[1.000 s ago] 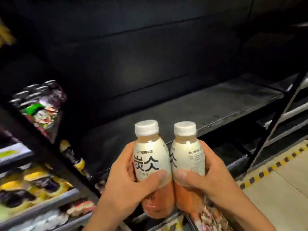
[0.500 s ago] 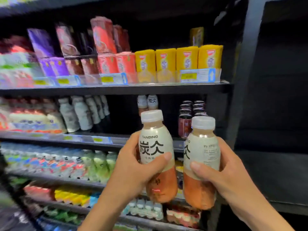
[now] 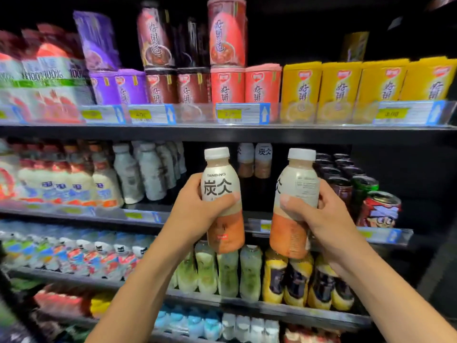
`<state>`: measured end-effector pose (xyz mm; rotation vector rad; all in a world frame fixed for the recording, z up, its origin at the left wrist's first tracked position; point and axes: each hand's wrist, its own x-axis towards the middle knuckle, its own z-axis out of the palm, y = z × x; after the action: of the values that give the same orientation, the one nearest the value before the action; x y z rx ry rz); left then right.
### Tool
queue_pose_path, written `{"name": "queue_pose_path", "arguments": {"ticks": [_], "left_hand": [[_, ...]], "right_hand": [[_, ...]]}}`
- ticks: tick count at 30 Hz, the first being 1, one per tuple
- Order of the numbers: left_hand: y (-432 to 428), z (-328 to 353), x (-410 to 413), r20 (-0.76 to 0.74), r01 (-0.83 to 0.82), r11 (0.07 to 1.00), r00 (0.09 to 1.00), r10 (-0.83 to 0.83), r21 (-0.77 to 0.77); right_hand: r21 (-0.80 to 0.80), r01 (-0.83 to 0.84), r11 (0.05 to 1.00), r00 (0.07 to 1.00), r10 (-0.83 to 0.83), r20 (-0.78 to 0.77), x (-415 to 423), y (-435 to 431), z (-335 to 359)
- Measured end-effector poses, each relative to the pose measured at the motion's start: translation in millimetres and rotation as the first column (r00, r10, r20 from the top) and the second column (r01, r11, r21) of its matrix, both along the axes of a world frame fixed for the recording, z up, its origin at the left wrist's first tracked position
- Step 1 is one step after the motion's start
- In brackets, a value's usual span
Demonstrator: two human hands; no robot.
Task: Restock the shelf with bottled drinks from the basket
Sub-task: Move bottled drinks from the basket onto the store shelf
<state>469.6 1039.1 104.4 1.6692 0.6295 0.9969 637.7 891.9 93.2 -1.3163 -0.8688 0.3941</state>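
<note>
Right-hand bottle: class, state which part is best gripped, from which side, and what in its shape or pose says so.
Grip the right bottle round its straight middle, from its right side, as the right hand does. It stands nearly upright; the shoulder tapers toward the cap, and a mid-body hold leaves the base free to set down.

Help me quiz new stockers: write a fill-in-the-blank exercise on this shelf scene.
1. The left hand grips a bottle with a ____ cap.
2. The right hand grips a second bottle; right of it stand dark ____.
3. The cartons on the shelf above the right hand are ____.
Missing words: white; cans; yellow.
</note>
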Motion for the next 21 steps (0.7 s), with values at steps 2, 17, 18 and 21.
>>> {"name": "queue_pose_path", "arguments": {"ticks": [2,17,18,21], "left_hand": [[16.1,-5.3,5.1,-0.026,0.005,1.000,1.000,-0.005,-0.014],[153.0,-4.1,103.5,-0.080,-0.053,0.999,0.995,0.053,0.000],[161.0,-3.8,112.5,-0.089,-0.040,0.998,0.995,0.044,0.040],[192.0,-14.4,136.8,-0.104,0.005,0.997,0.995,0.002,0.075]], "right_hand": [[-0.024,0.010,1.000,1.000,-0.010,-0.021,8.1,17.4,-2.0],[-0.121,0.196,0.973,0.980,-0.198,-0.009,72.4,156.8,-5.1],[-0.146,0.230,0.962,0.973,-0.229,0.019,79.5,165.2,-6.6],[-0.164,0.251,0.954,0.968,-0.250,0.028,101.4,181.9,-16.4]]}}
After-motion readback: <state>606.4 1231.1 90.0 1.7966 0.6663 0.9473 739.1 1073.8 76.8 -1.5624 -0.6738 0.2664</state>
